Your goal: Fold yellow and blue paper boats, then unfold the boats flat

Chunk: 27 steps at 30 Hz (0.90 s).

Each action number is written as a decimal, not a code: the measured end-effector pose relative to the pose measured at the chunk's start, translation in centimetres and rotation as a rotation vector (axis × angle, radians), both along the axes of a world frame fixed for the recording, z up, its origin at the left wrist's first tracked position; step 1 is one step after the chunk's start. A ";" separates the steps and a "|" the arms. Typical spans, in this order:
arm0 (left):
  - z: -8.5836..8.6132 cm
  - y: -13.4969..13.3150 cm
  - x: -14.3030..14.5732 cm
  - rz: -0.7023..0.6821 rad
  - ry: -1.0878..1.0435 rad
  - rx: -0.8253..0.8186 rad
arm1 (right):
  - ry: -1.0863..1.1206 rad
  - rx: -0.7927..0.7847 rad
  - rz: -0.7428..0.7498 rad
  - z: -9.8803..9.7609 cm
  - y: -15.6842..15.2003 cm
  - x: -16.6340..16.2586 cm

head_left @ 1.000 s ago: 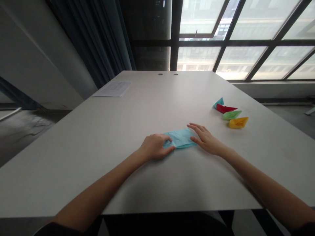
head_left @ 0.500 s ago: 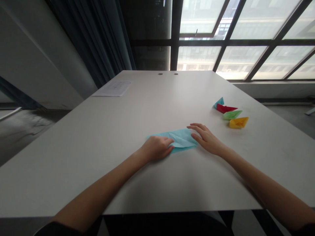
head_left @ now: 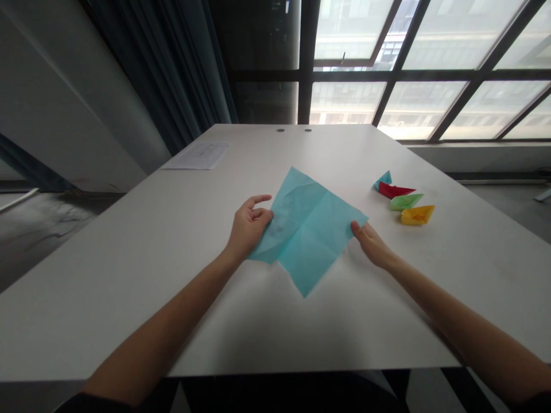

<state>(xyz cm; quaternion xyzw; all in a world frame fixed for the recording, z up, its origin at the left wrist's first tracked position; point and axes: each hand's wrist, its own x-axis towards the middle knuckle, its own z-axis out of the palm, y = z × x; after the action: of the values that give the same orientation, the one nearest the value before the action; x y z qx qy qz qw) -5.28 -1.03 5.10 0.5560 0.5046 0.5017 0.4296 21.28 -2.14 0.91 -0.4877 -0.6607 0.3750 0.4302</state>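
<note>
A light-blue sheet of paper [head_left: 312, 221], marked with crease lines, is spread out between my hands and tilted up from the table. My left hand [head_left: 249, 223] pinches its left edge between thumb and fingers, with the index finger stretched out above. At the right corner my right hand [head_left: 371, 244] grips the sheet, its thumb on top and the other fingers hidden behind the paper. The sheet's lower corner points toward me.
Folded paper boats lie in a row on the right: blue [head_left: 384, 179], red [head_left: 395, 190], green [head_left: 406, 201] and yellow [head_left: 418, 215]. Printed papers [head_left: 198, 155] rest at the far left of the white table [head_left: 129, 275]. Windows stand behind.
The blue paper was folded into a narrow strip on the table; it is now opened out and lifted. My left hand has moved left and away from me, and my right hand has closed on the corner.
</note>
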 end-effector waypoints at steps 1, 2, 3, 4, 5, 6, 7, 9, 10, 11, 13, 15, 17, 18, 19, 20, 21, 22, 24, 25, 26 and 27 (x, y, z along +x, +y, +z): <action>-0.1 0.3 -0.1 0.026 -0.094 -0.071 | 0.069 -0.047 0.032 0.0 -0.1 -0.3; -0.3 0.6 -0.2 0.049 -0.164 -0.128 | 0.137 -0.107 0.062 0.1 -0.1 -0.6; -0.6 0.9 -0.3 0.069 -0.212 -0.169 | 0.198 -0.174 0.085 0.1 -0.2 -0.9; -0.9 1.1 -0.3 0.081 -0.239 -0.194 | 0.250 -0.235 0.098 0.0 -0.2 -1.1; -1.3 1.2 -0.4 0.085 -0.253 -0.204 | 0.291 -0.275 0.094 0.0 -0.1 -1.2; -1.6 1.3 -0.4 0.085 -0.260 -0.200 | 0.328 -0.287 0.076 -0.1 0.0 -1.3; -1.8 1.4 -0.5 0.084 -0.267 -0.185 | 0.361 -0.275 0.047 -0.1 0.1 -1.2; -2.2 1.4 -0.6 0.074 -0.289 -0.146 | 0.420 -0.218 0.000 -0.2 0.3 -0.9; -2.3 1.4 -0.6 0.065 -0.301 -0.127 | 0.440 -0.190 -0.004 -0.2 0.4 -0.7; -2.3 1.4 -0.7 0.050 -0.311 -0.113 | 0.449 -0.165 0.003 -0.2 0.5 -0.5; -2.4 1.4 -0.7 0.011 -0.319 -0.108 | 0.428 -0.133 0.024 -0.3 0.7 -0.2; -2.4 1.2 -0.6 -0.028 -0.311 -0.145 | 0.375 -0.125 0.026 -0.4 0.7 -0.1; -2.4 1.0 -0.4 -0.091 -0.290 -0.225 | 0.310 -0.129 0.013 -0.6 0.7 -0.1; -2.5 0.9 -0.3 -0.132 -0.276 -0.263 | 0.281 -0.135 0.011 -0.6 0.7 -0.1; -2.6 0.7 -0.2 -0.177 -0.261 -0.294 | 0.253 -0.142 0.014 -0.7 0.7 -0.1; -2.7 0.6 -0.1 -0.216 -0.249 -0.313 | 0.228 -0.149 0.018 -0.8 0.6 -0.2; -2.8 0.5 0.1 -0.245 -0.237 -0.322 | 0.212 -0.154 0.023 -0.8 0.6 -0.3; -3.0 0.4 0.2 -0.264 -0.225 -0.325 | 0.206 -0.161 0.032 -0.8 0.6 -0.4; -3.2 0.3 0.5 -0.279 -0.212 -0.327 | 0.215 -0.181 0.049 -0.7 0.6 -0.4; -3.3 0.3 0.7 -0.282 -0.215 -0.332 | 0.224 -0.194 0.055 -0.7 0.6 -0.5; -3.4 0.2 0.8 -0.281 -0.227 -0.337 | 0.232 -0.206 0.056 -0.6 0.6 -0.5; -3.4 0.2 1.0 -0.276 -0.248 -0.343 | 0.236 -0.214 0.051 -0.6 0.5 -0.5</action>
<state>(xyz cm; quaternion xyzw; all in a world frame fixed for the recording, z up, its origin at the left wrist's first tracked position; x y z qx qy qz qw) -4.29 -0.80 1.73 0.4728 0.4449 0.4097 0.6408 20.81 -1.60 0.32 -0.4664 -0.5741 0.5088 0.4405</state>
